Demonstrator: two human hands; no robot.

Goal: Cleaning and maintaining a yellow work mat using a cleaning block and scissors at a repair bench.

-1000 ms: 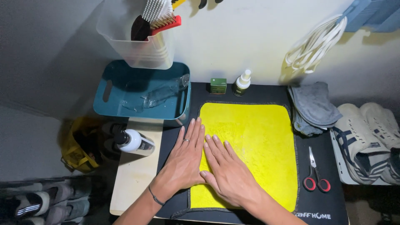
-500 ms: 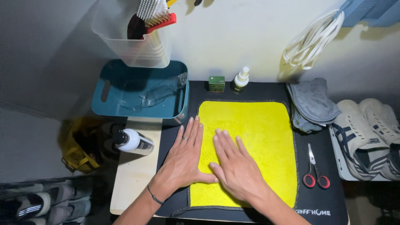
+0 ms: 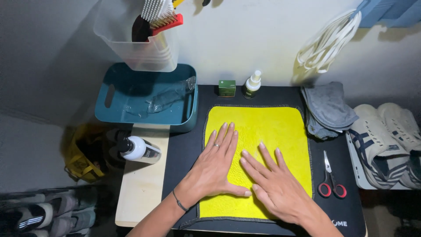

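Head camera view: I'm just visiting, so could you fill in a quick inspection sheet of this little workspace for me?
Surface: black mat on a pale board.
Job's things: yellow cloth spread flat on the mat.
Clutter: red-handled scissors right of the cloth; green box and spray bottle behind it; grey cloths; white bottle lying on its side; teal tub; clear bin of brushes.
Hands: left hand and right hand both open, palms flat on the cloth.
Cables: white cord looped on the wall.
Surroundings: white wall, pale shoes at right.
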